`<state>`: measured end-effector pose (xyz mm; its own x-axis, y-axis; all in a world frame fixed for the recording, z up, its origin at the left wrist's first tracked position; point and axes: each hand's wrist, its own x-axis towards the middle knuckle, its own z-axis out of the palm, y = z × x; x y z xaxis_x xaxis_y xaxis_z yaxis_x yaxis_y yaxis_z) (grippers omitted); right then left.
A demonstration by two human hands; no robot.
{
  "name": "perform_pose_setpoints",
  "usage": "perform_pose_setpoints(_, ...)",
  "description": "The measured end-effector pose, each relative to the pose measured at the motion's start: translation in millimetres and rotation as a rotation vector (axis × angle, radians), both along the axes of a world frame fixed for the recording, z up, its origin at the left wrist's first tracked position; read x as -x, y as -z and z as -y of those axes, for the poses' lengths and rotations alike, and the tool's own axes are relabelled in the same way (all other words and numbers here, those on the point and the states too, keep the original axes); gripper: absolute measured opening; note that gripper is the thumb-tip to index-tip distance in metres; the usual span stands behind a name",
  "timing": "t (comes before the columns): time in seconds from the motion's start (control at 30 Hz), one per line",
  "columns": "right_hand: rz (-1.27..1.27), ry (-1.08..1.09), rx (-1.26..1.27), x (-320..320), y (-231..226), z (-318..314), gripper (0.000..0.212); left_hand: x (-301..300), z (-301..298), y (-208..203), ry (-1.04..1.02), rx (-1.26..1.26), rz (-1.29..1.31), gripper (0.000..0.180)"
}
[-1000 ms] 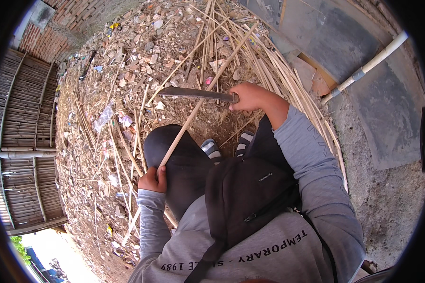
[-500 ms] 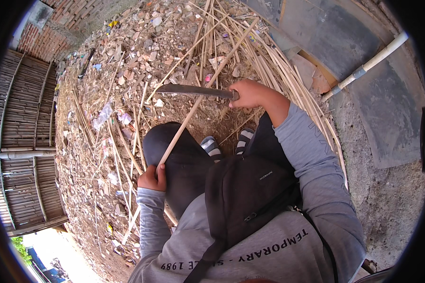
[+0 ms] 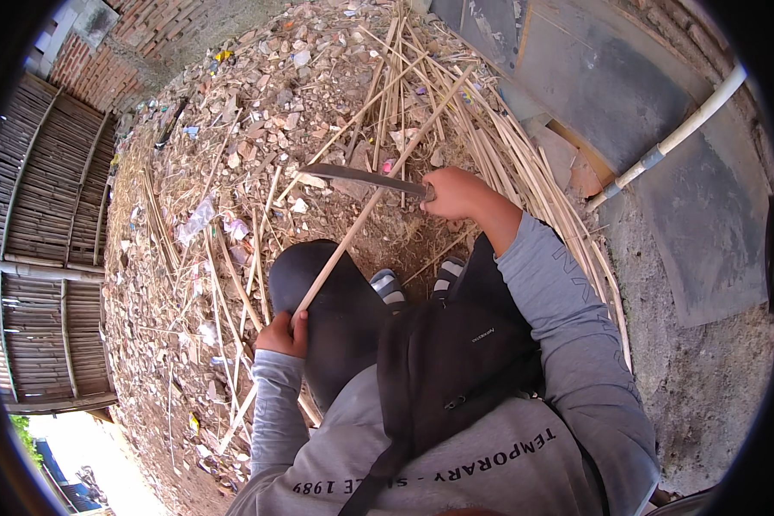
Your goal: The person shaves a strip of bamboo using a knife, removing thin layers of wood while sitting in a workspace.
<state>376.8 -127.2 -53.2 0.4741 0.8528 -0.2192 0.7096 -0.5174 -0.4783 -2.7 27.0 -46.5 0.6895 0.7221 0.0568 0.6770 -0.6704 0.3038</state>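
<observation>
My left hand (image 3: 282, 334) is closed round the near end of a long pale bamboo strip (image 3: 339, 249). The strip slants up and away to the right, passing over my left knee toward the far pile. In my right hand (image 3: 452, 193) is the handle of a machete (image 3: 365, 177) with a dark, worn blade. The blade points left and lies across the strip, at or very near its surface; whether they touch I cannot tell. My fingers hide most of the handle.
Bamboo strips (image 3: 490, 142) lie piled at the far right, and more strips (image 3: 232, 284) rest on the rubble left of my knee. Grey sheets (image 3: 606, 77) and a white pipe (image 3: 697, 116) stand along the right. A bamboo wall (image 3: 39, 181) is on the left.
The machete's blade has tilted, its tip now lower and further right. Both hands keep their grip. The whole view has shifted slightly.
</observation>
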Motion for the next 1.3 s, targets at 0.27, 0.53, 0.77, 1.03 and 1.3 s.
perform_pose_setpoints(0.27,0.048,-0.056,0.031,10,0,-2,0.028,2,-2,-6,0.008,0.029,-0.035,0.045)
perform_pose_setpoints(0.53,0.088,-0.023,-0.04,0,10,-1,0.035,1,0,-11,-0.051,0.068,-0.134,0.048)
perform_pose_setpoints(0.77,0.04,-0.104,-0.043,-1,17,-4,0.033,5,-2,-3,-0.024,0.069,-0.051,0.048)
perform_pose_setpoints(1.03,0.066,-0.14,-0.016,2,18,0,0.032,4,0,-11,-0.013,0.054,-0.071,0.046)
perform_pose_setpoints(1.3,0.015,-0.016,-0.028,-13,19,-4,0.036,6,1,-7,-0.007,0.042,-0.042,0.047)
